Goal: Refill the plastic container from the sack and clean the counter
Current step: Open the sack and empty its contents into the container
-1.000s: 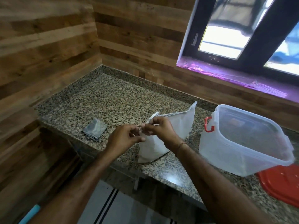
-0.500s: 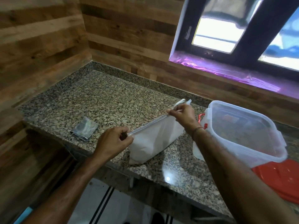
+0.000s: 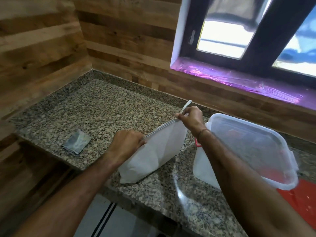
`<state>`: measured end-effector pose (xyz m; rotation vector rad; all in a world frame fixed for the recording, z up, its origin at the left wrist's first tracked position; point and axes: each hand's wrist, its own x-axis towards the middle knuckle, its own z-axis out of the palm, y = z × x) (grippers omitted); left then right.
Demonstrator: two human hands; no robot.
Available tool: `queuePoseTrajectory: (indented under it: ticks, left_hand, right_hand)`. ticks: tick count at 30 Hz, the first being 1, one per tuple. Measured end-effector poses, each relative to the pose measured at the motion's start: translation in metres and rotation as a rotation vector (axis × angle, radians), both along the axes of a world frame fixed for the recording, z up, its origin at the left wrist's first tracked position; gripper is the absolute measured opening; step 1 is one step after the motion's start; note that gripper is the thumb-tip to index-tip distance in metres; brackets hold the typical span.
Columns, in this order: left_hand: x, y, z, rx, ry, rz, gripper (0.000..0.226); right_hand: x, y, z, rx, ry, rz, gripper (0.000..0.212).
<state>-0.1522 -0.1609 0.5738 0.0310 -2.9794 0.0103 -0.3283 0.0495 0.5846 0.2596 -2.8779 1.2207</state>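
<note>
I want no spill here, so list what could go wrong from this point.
1. The sack stands near the front edge of the counter; pulled between left hand and right hand, it may slump and spill off it.
2. The right forearm crosses close by the plastic container; a jerk could knock it.

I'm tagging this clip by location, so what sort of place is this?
Probably a home kitchen: a speckled granite counter between wood-panelled walls, a dark-framed window above, and a clear plastic storage container beside a white zip-top sack.
</note>
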Motion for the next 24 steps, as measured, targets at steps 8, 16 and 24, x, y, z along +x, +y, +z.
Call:
queuePoseTrajectory:
  ticks: [8,16,24]
  left_hand:
    - [0.011,0.002,-0.009,-0.010,0.060,0.067,0.034]
    - [0.031,-0.017,-0.007,0.251,0.036,0.217,0.028]
    - [0.090,-0.050,-0.025,0.896,-0.050,0.412,0.044]
  right_hand:
    - [-0.068,0.029,0.000,-0.041,-0.137,-0.156,0.028]
    - [-0.076,0.033,0.001,-0.272,-0.451,-0.012,0.030]
    - [-0.071,0.023,0.001,-0.279,-0.899,0.184,0.031]
